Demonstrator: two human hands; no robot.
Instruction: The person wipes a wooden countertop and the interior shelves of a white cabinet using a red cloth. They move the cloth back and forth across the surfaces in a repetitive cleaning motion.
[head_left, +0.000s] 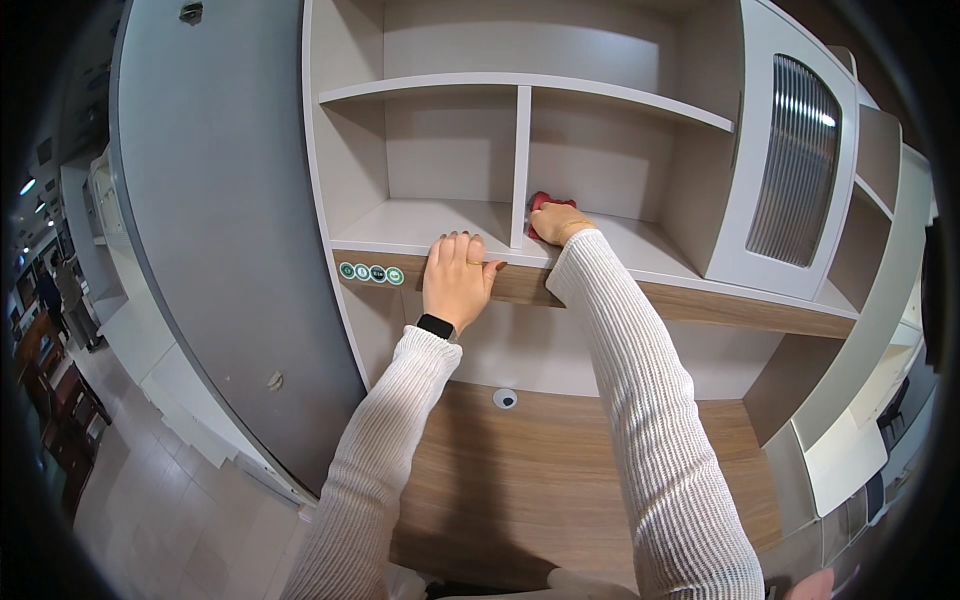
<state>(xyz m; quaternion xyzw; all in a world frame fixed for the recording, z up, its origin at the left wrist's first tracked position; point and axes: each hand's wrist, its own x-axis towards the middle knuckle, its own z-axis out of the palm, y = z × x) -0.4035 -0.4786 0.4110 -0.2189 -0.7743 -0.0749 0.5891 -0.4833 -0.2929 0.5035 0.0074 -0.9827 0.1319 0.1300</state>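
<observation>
My right hand (559, 223) reaches into the lower right cubby of a white shelf unit and grips a red cloth (551, 199). The cloth is bunched against the base of the upright divider (521, 165), and my fingers partly hide it. My left hand (456, 277) rests flat on the front edge of the shelf board (442, 212), left of the divider, with nothing in it. Its fingers lie over the edge, close to one another, and the thumb points out to the right. A wood-grain strip (517, 283) runs under the board.
A cabinet door with ribbed glass (795, 161) stands at the right. Below is a wood-grain desktop (540, 465) with a round cable grommet (505, 398). A tall grey panel (225, 225) rises on the left. Round stickers (378, 274) sit on the strip. People (71, 300) stand far left.
</observation>
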